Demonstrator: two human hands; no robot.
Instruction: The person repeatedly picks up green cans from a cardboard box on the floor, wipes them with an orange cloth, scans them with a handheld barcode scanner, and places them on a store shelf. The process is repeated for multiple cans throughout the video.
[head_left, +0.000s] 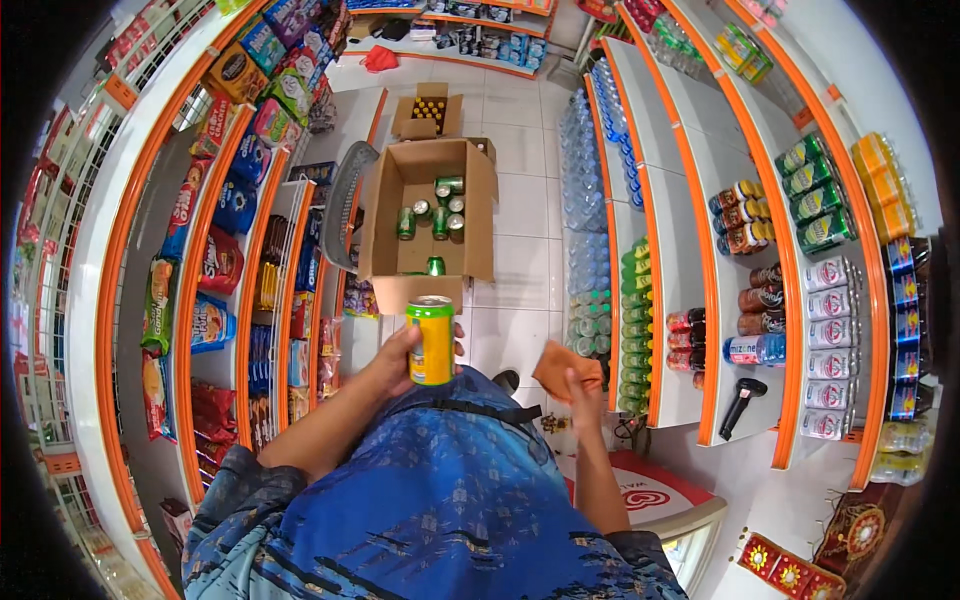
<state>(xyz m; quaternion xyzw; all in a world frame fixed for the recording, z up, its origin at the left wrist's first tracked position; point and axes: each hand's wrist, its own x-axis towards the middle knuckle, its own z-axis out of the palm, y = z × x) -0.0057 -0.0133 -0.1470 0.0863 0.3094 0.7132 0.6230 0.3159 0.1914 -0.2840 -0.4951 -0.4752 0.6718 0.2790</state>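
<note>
Upright in front of my body, a yellow and green drink can (431, 341) is gripped by my left hand (401, 360). My right hand (586, 394) pinches an orange cloth (562, 371), held off to the right beside the drink shelves. Just beyond the can stands an open cardboard box (480, 202) with its flaps spread. Several green cans (440, 221) lie or stand loosely inside it, some showing their silver ends. The box's near flap is partly covered by the held can.
A grey plastic basket or chair back (349, 202) leans left of the box. Behind is a smaller carton (442, 105) of yellow-capped bottles. Snack shelves (217, 292) line my left; drink shelves (682, 225) line my right, with a barcode scanner (741, 407). A chest freezer (637, 495) stands behind right.
</note>
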